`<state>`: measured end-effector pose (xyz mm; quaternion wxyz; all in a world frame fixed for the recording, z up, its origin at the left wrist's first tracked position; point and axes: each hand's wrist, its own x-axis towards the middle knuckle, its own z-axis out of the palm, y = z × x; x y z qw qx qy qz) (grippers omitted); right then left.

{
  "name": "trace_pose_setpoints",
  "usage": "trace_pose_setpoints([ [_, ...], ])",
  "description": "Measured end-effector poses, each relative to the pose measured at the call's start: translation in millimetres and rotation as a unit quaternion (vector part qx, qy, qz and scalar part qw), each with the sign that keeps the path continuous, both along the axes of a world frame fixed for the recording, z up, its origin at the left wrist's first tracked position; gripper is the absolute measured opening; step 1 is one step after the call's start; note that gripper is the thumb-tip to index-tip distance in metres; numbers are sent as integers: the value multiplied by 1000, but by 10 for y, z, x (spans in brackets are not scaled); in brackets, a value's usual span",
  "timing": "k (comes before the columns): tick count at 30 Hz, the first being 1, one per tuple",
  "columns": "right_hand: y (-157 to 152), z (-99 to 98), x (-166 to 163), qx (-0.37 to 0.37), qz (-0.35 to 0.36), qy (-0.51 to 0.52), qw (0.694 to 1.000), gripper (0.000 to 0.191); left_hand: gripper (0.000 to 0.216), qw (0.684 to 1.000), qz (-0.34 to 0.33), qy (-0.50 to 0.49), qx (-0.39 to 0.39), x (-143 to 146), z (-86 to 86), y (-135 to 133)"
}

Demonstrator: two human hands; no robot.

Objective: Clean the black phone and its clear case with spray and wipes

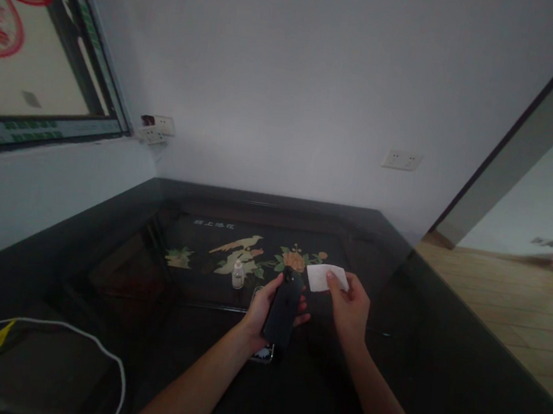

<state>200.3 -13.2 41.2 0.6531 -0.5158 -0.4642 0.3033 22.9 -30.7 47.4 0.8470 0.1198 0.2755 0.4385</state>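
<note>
A dark smartphone (284, 310) lies in my left hand (260, 312), its back with the camera bump facing up and my fingers wrapped round its edges. My right hand (351, 307) pinches a small white sheet (317, 277), perhaps a wipe or tissue, just right of the phone and apart from it. Under my left hand a phone case (264, 353) with a pale pattern lies on the table, mostly hidden. A small clear bottle (238, 276) with a white cap stands upright to the left of my left hand.
The glossy black table (181, 329) bears a bird-and-flower picture (295, 260). A white cable (89, 335) with a yellow tag (1, 338) crosses its left front. Wall sockets (402, 160) sit behind, and a window (31, 69) is at the left.
</note>
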Motion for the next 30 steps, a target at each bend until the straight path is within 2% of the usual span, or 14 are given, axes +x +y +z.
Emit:
trace_pose_setpoints([
  [4,-33,5,-20,67,-30,-13,997,28,58,999,-37,3,20,2,-12,-11],
  [7,-67,2,-54,118,26,-29,992,19,60,999,-42,12,31,18,-37,-9],
  [9,-91,-10,-77,117,82,-59,988,15,57,999,-33,15,30,27,-45,-7],
  [14,-155,-27,-121,59,200,-111,972,13,43,999,18,24,24,13,-11,-6],
  [17,-205,23,-138,40,271,-124,954,13,45,999,33,29,33,-10,6,13],
  [21,-290,98,-155,24,354,-164,920,11,52,996,51,50,45,-27,-11,52],
  [26,-377,108,-182,-89,493,-100,860,23,51,995,62,61,42,-24,-52,73],
  [28,-372,111,-185,-109,501,-75,856,28,52,995,62,61,41,-22,-60,75],
  [30,-326,113,-180,-107,453,-43,884,30,51,996,47,60,40,-22,-55,70],
])
